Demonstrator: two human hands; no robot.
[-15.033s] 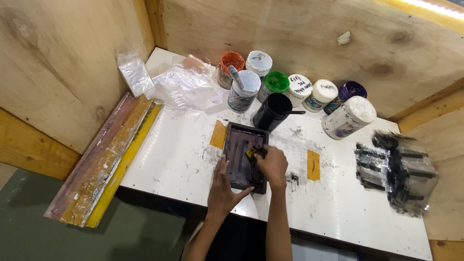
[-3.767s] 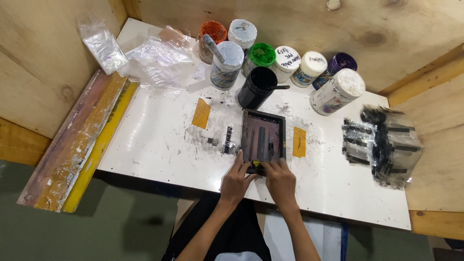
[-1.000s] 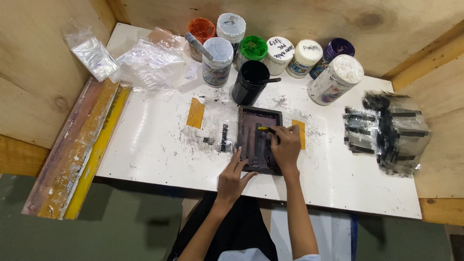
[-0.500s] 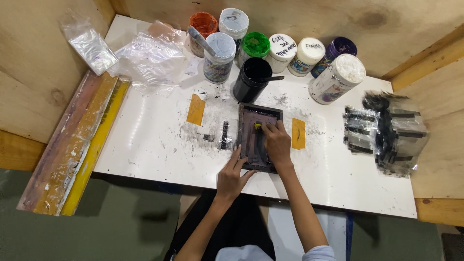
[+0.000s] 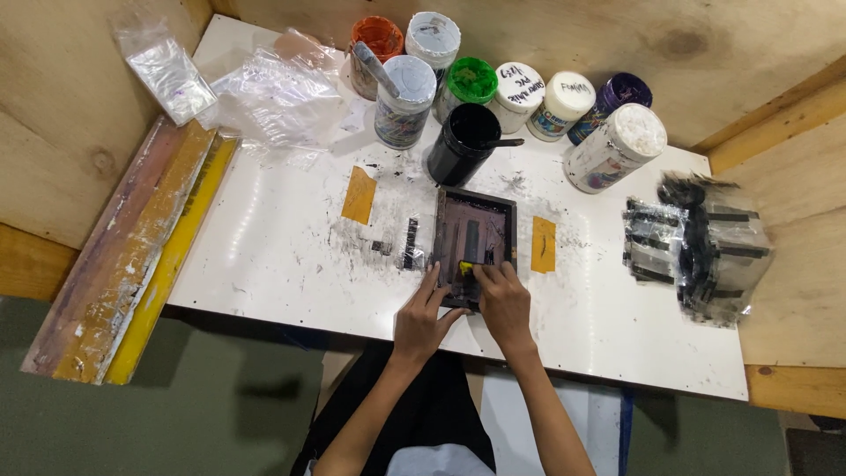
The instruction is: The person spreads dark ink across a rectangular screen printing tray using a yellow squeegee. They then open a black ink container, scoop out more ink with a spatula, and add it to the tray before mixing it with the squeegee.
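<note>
A small dark-framed printing screen [image 5: 474, 238] lies flat on the white table [image 5: 282, 256]. My left hand [image 5: 421, 316] rests on the table with its fingers spread against the frame's near left corner. My right hand [image 5: 504, 300] presses a small yellow squeegee [image 5: 465, 266] onto the mesh near the frame's front edge. An open black ink jar [image 5: 462, 143] with a stick in it stands just beyond the frame. Two strips of tan tape [image 5: 359, 195] sit on either side of the screen.
Several ink jars [image 5: 493, 84] line the back of the table. Clear plastic bags [image 5: 273, 88] lie at the back left. A stack of ink-smeared plastic pieces [image 5: 696, 247] sits at the right. Long wooden squeegees [image 5: 132, 256] lean along the left edge. Plywood walls surround the table.
My right hand has drawn the yellow squeegee toward me along the mesh, from the frame's far part to its near edge. My left hand stays at the frame's corner.
</note>
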